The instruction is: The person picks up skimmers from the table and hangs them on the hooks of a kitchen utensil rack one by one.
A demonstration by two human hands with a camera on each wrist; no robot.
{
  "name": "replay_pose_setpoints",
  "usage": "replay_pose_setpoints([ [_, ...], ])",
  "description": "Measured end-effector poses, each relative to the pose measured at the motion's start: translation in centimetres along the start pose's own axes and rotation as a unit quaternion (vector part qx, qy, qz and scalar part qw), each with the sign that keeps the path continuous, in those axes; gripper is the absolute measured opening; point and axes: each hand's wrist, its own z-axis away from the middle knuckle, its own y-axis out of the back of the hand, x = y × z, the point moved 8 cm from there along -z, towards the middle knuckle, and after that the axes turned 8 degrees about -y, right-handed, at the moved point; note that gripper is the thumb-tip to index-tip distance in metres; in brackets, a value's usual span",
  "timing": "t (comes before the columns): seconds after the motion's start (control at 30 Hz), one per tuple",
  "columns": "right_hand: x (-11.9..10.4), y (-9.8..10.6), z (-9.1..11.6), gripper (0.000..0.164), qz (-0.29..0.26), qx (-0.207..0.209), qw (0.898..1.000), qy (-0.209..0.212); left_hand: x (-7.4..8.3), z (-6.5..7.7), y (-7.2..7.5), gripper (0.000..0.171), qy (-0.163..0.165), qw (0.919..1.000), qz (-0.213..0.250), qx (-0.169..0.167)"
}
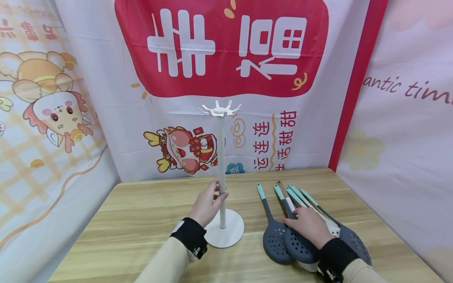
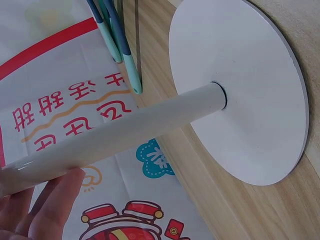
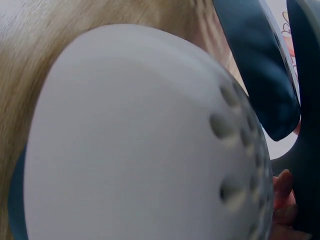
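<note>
In the head view my left hand (image 1: 207,204) grips the white pole (image 1: 221,157) of an upright stand, above its round base (image 1: 233,232). The left wrist view shows fingertips (image 2: 60,200) against the pole (image 2: 135,125). Over a group of kitchen utensils on the right, my right hand (image 1: 311,225) pinches a dark grey skimmer (image 1: 299,245) with a mint-tipped handle near its neck. Another dark skimmer (image 1: 277,241) lies just left of it. In the right wrist view a white perforated head (image 3: 125,140) hides much of the right hand's fingers (image 3: 284,200).
A ring of white hooks (image 1: 219,110) tops the stand. More mint-handled utensils, including a dark perforated turner (image 1: 354,241), lie beside the right hand on the wooden table (image 1: 141,224). Printed cloth (image 1: 116,137) hangs behind and at both sides.
</note>
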Motion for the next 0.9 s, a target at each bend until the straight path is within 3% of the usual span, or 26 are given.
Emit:
replay_pose_setpoints([
  [0.27,-0.1,0.0,-0.1,0.023,0.012,-0.001,1.000,-0.018,0.3,-0.2,-0.4,0.040,-0.018,0.9998,-0.009,-0.005],
  [0.53,-0.1,0.1,-0.2,0.024,0.009,0.011,1.000,-0.023,0.8,-0.5,-0.3,0.041,0.011,0.9999,0.012,-0.004],
  [0.9,-0.2,0.1,-0.1,0.024,-0.002,0.022,1.000,-0.014,1.5,-0.4,-0.2,0.022,-0.024,0.9972,-0.065,0.028],
])
